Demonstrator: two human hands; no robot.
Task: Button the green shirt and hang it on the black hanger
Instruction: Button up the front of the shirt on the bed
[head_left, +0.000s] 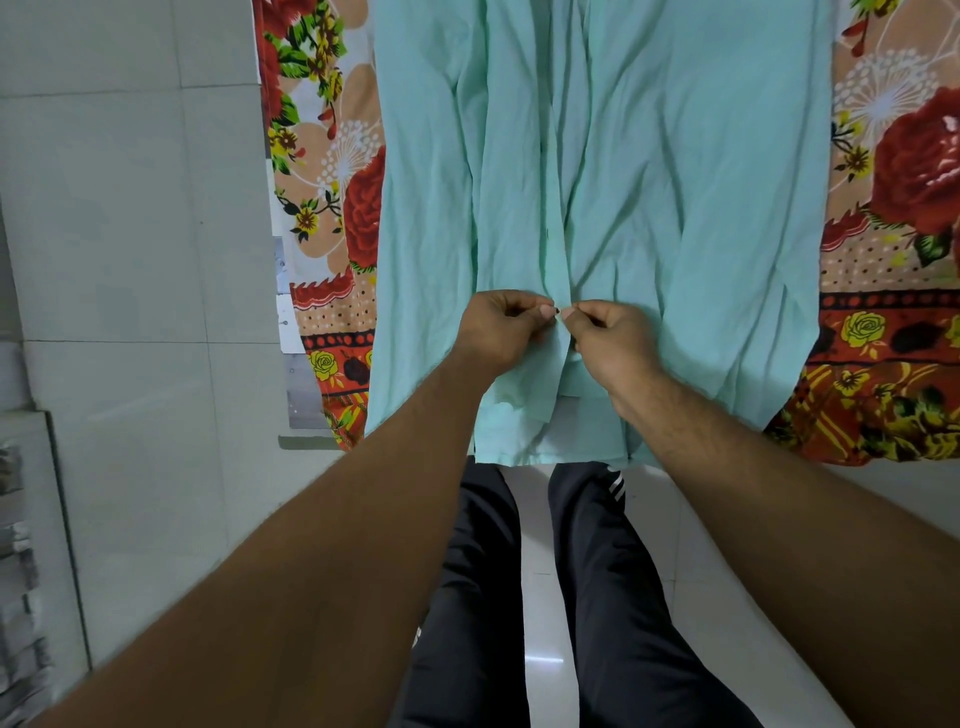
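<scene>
- Green shirt (649, 182), a pale mint shade, lies spread flat and creased on a floral sheet (893, 338), filling the middle of the view from the far edge down to the near edge of the covered surface, where its hem hangs slightly over.
- Both bare forearms reach in from the near corners and meet at the shirt's centre front, close to the hem.
- The left hand (496, 327) has its fingers curled, thumb and forefinger pinching the left front edge of the shirt.
- The right hand (613, 335) is curled the same way, pinching the right front edge; the two sets of fingertips almost touch.
- A tiny dark button (557, 310) shows between the fingertips.
- Nearer than the hands, the two front edges part in a narrow gap down to the hem.
- Farther than the hands, the front edges lie together; whether they are fastened there cannot be told.
- The sheet is red, orange and yellow with roses, showing left and right of the shirt.
- Dark trousers (613, 597) with white side stripes stand below, on a pale tiled floor (130, 234).
</scene>
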